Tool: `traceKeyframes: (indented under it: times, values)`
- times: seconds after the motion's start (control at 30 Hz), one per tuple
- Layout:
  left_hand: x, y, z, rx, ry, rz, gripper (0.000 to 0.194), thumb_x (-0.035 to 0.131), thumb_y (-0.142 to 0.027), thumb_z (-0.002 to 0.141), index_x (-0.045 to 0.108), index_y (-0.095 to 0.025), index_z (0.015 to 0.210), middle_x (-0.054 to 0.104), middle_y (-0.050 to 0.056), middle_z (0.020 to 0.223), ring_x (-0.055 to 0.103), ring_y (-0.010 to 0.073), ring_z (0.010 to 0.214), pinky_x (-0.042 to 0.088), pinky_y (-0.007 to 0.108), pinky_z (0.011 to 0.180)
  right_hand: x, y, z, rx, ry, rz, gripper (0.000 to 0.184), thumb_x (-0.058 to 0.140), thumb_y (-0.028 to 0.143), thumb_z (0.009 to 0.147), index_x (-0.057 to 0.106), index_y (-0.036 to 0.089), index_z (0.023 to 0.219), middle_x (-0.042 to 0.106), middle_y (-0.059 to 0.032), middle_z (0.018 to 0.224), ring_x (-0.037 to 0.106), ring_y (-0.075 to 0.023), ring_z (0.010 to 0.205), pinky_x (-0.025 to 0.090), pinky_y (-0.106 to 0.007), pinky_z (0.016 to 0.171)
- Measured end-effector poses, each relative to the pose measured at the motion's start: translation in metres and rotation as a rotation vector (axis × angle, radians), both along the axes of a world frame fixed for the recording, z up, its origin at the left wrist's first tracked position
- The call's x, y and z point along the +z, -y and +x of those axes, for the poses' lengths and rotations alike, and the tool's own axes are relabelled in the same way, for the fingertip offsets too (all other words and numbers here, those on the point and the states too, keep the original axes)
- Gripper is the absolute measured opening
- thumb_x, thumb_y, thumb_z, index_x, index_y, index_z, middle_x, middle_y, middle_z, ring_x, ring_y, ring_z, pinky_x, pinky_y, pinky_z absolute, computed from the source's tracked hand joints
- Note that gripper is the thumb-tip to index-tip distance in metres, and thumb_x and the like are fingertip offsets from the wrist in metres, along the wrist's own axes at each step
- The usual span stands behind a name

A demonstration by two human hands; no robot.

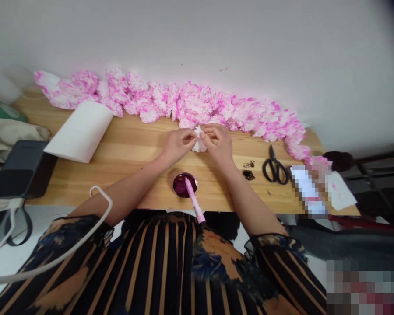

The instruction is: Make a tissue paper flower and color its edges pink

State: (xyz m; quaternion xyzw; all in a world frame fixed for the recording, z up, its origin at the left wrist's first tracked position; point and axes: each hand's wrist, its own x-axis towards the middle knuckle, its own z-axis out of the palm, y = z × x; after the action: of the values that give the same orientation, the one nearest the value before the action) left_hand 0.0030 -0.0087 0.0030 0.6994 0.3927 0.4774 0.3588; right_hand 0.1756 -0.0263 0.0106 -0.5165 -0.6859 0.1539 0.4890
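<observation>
Between my two hands is a small piece of white tissue paper [199, 145], gathered and ruffled. My left hand [180, 143] pinches its left side between thumb and fingertips. The right side is pinched by my right hand [219, 142], thumb against forefinger. Just beyond my fingers runs a long row of pink-tipped white paper flowers [197, 103] along the wall. Nearer my body a small round dish of dark purple liquid [180, 189] sits on the table, with a pink pen-like stick [194, 201] resting in it, tilted towards me.
On the wooden table [134, 144], black scissors [275, 168] and small dark bands [248, 175] lie to the right, near a blurred phone-like object [308, 190] and a pink-marked paper [341, 191]. A white paper roll [80, 131] and black power bank [22, 168] lie left. A white cable [85, 249] crosses my left arm.
</observation>
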Motion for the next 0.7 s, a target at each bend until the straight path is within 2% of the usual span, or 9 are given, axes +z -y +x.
traceKeyframes:
  times: [0.07,0.2,0.3,0.4,0.53,0.7]
  values:
    - [0.0,0.0,0.0,0.005,0.0,0.005,0.011,0.063,-0.027,0.081,0.067,-0.019,0.075,0.07,0.002,0.076,0.061,0.0143,0.073,0.047,0.026,0.071,-0.001,-0.001,0.001,-0.013,-0.061,-0.047,0.017,0.065,0.04,0.088,0.071,0.024,0.083,0.074,-0.0059,0.107,0.066,-0.0233,0.103,0.056,-0.037,0.08]
    - [-0.006,-0.007,-0.001,0.024,0.116,-0.101,0.013,0.064,-0.03,0.08,0.065,-0.018,0.077,0.068,0.001,0.077,0.06,0.0134,0.073,0.047,0.025,0.069,-0.004,-0.004,0.004,-0.016,-0.217,-0.154,0.021,0.064,0.041,0.089,0.069,0.022,0.083,0.074,-0.0042,0.1,0.068,-0.0188,0.09,0.056,-0.033,0.077]
    - [-0.009,-0.012,-0.003,0.042,0.222,-0.176,0.013,0.066,-0.03,0.081,0.062,-0.017,0.078,0.066,0.001,0.076,0.058,0.0118,0.071,0.047,0.024,0.068,-0.003,-0.005,0.005,-0.01,-0.244,-0.143,0.026,0.061,0.047,0.092,0.069,0.023,0.091,0.073,-0.0027,0.095,0.068,-0.0174,0.089,0.055,-0.033,0.08]
    - [-0.009,-0.016,-0.006,0.078,0.304,-0.221,0.011,0.066,-0.027,0.082,0.061,-0.017,0.08,0.065,0.001,0.077,0.058,0.0107,0.07,0.047,0.023,0.066,0.003,-0.002,0.005,-0.012,-0.201,-0.084,0.03,0.06,0.052,0.094,0.069,0.023,0.093,0.074,-0.0022,0.095,0.067,-0.0179,0.091,0.054,-0.033,0.082]
    - [-0.009,-0.018,-0.008,0.086,0.348,-0.277,0.011,0.065,-0.028,0.085,0.06,-0.018,0.083,0.066,0.001,0.078,0.059,0.0107,0.069,0.049,0.023,0.064,0.011,0.002,0.003,-0.004,-0.077,-0.06,0.036,0.059,0.056,0.094,0.068,0.023,0.084,0.072,-0.0007,0.082,0.064,-0.0177,0.077,0.051,-0.033,0.075]
    - [-0.012,-0.02,-0.009,0.082,0.304,-0.263,0.016,0.065,-0.033,0.087,0.059,-0.019,0.085,0.065,0.001,0.081,0.06,0.0118,0.072,0.049,0.024,0.064,0.008,0.004,0.0,0.024,0.109,-0.07,0.035,0.062,0.052,0.091,0.064,0.023,0.072,0.066,0.0003,0.07,0.057,-0.0175,0.068,0.045,-0.034,0.069]
